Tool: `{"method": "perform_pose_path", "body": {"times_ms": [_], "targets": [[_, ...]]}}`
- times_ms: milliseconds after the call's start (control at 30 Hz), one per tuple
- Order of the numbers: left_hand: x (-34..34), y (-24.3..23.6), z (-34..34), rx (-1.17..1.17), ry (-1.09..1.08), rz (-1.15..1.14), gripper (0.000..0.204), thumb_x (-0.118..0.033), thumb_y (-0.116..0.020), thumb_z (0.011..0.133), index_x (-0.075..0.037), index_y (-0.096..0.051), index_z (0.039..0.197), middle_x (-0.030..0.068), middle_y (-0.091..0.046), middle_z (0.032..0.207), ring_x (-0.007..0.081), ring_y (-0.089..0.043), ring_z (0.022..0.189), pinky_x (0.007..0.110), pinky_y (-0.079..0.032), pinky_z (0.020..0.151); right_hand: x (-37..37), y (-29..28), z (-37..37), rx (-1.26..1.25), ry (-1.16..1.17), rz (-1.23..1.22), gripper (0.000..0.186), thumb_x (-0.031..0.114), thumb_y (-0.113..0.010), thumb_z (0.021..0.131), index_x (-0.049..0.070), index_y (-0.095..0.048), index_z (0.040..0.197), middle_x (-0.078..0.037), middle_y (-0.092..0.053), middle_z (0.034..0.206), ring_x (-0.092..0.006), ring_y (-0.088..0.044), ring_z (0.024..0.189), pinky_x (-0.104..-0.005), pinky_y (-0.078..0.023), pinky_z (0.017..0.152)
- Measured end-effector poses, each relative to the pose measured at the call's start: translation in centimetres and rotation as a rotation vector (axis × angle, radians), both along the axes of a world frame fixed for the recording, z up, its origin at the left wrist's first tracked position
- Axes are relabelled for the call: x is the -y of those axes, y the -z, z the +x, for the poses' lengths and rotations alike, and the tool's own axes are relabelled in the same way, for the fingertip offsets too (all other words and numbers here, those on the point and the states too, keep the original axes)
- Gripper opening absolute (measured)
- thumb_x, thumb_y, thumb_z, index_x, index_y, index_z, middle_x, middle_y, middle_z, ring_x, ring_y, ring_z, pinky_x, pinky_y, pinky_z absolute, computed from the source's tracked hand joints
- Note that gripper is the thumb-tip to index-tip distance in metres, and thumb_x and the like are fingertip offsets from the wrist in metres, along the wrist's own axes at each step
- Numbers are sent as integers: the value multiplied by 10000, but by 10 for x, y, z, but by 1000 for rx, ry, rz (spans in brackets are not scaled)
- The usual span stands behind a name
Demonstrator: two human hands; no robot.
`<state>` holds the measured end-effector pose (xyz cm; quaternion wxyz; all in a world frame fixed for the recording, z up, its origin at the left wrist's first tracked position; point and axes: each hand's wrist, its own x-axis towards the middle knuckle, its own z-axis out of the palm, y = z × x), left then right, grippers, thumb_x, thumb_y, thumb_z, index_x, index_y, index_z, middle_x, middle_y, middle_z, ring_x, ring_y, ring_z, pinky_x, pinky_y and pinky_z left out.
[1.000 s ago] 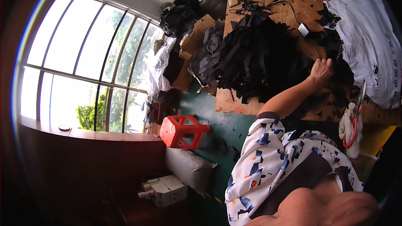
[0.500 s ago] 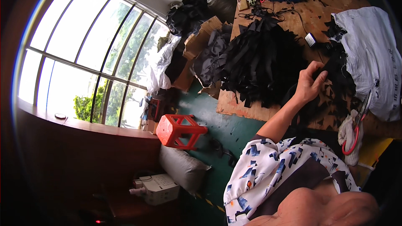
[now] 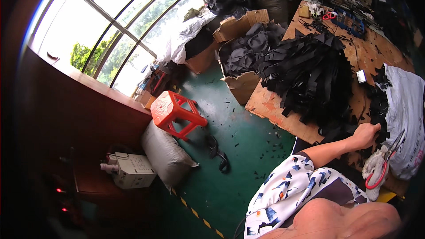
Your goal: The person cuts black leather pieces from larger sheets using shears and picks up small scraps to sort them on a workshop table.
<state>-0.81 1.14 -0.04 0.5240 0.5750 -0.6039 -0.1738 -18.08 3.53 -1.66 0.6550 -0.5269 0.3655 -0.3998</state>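
My left hand (image 3: 366, 135) is closed over the near part of the wooden table, its fingers curled beside black fabric pieces (image 3: 377, 109). Whatever the fingers grip is hidden. At its right, my right hand (image 3: 374, 169), in a white knit glove, is closed on red-handled scissors (image 3: 384, 166); the blades point up and away from me. A white woven sack (image 3: 405, 119) lies just beyond the blades. Farther left, a large heap of black fabric strips (image 3: 310, 73) covers much of the table (image 3: 270, 104).
An open cardboard box (image 3: 242, 89) of dark fabric adjoins the table's left side. On the green floor are a red plastic stool (image 3: 175, 113), a stuffed grey sack (image 3: 166, 155) and scattered black scraps. A small white block (image 3: 361, 76) and a blue basket (image 3: 352, 25) sit on the table.
The view has swung left, so the table and heap appear farther right. My left hand has come nearer to me and closer to the scissors. The right hand still holds them.
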Motion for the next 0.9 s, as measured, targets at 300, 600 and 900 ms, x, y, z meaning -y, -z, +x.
{"method": "perform_pose_path", "body": {"times_ms": [300, 600, 900], "targets": [[-4, -2, 11, -94, 28, -92, 144, -117, -613, 722, -46, -581, 843, 203, -572, 644, 394, -568, 665, 464, -440, 593, -9, -18, 25, -99, -31, -69, 529, 313, -503, 887, 106, -316, 1336, -1, -440, 683, -49, -372, 465, -175, -311, 374], [-8, -15, 7, -159, 67, -74, 147, -123, -617, 730, -23, -567, 826, 213, -569, 656, 408, -561, 676, 472, -441, 599, -15, -21, 20, -126, 18, -103, 537, 334, -503, 885, 105, -317, 1335, 2, -439, 680, -48, -369, 458, -174, -305, 369], [2, -14, 16, -501, 264, 90, 120, -63, -573, 767, 39, -544, 823, 178, -586, 634, 276, -610, 576, 366, -452, 567, -12, -14, 1, -104, 50, -102, 547, 355, -502, 884, 104, -319, 1333, 6, -438, 678, -48, -367, 451, -173, -298, 364]]}}
